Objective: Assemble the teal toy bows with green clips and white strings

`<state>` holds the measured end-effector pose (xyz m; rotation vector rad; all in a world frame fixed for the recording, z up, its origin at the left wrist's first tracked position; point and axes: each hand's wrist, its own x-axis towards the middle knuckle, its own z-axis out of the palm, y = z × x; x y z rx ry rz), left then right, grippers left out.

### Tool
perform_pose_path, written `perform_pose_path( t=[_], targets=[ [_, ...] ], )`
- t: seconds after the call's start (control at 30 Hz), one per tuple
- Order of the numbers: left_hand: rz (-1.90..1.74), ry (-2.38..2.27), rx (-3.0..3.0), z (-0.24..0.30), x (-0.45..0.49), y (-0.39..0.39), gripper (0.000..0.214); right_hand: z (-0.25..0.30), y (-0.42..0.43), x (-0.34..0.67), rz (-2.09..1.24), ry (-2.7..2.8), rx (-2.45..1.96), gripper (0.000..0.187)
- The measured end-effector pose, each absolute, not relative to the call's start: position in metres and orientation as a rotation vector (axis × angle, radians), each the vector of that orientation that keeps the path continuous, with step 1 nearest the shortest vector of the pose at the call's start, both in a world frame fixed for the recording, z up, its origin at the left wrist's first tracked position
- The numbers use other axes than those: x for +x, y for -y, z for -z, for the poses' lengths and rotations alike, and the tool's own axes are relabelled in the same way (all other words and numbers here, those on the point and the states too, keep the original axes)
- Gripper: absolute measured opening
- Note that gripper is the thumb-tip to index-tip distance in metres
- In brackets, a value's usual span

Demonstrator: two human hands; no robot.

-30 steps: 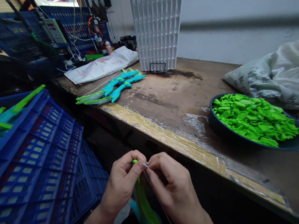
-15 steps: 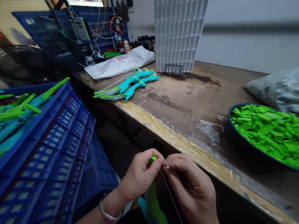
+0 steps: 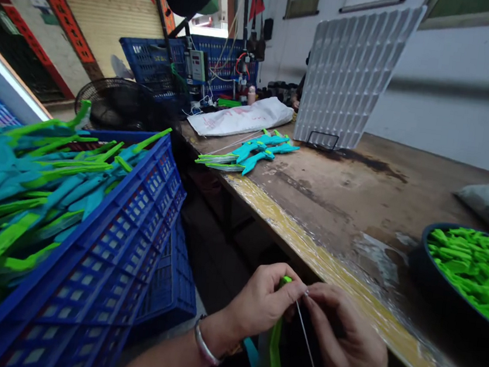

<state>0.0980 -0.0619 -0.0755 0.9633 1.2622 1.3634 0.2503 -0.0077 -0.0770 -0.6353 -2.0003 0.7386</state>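
Observation:
My left hand (image 3: 257, 303) is closed around the green tip of a teal and green toy bow (image 3: 276, 358), whose lower part runs down out of view. A thin white string (image 3: 310, 351) hangs from the fingertips down past the bow. Close against the left thumb, my right hand (image 3: 348, 339) pinches the string's end at the tip; the fingers hide the exact contact. Both hands are just off the table's front edge. More toy bows (image 3: 252, 154), teal with green tips and strings, lie together on the table.
A blue plastic crate (image 3: 98, 267) heaped with teal and green bow pieces stands at the left. On the wooden table (image 3: 327, 187) are a dark basin (image 3: 417, 256) of green parts, a ribbed translucent tray (image 3: 353, 78) and a white sack (image 3: 247, 119). A fan (image 3: 112, 106) stands behind the crate.
The view has swung left, so everything sits further right and somewhat lower in the picture. The hands keep their grip; the white string end now lies closer against the left thumb.

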Motion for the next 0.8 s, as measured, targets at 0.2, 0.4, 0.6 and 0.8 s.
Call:
perform_pose_path(
  t=[0.2,0.4,0.6,0.8],
  targets=[
    [-1.361,-1.154,0.914,0.071,0.092,0.063,0.046,0.071,0.012,0.245,-1.064,1.79,-0.754,0.006],
    [-1.342,-1.102,0.82,0.068,0.092,0.063,0.051,0.073,0.009,0.243,-1.193,1.751,-0.806,0.017],
    [-1.361,-1.176,0.846,0.075,0.095,0.063,0.033,0.085,0.002,0.259,-0.879,2.064,-0.884,0.019],
    [-1.377,-1.162,0.878,0.071,0.094,0.067,0.029,0.079,0.004,0.259,-1.105,1.948,-0.96,0.029]
  ],
)
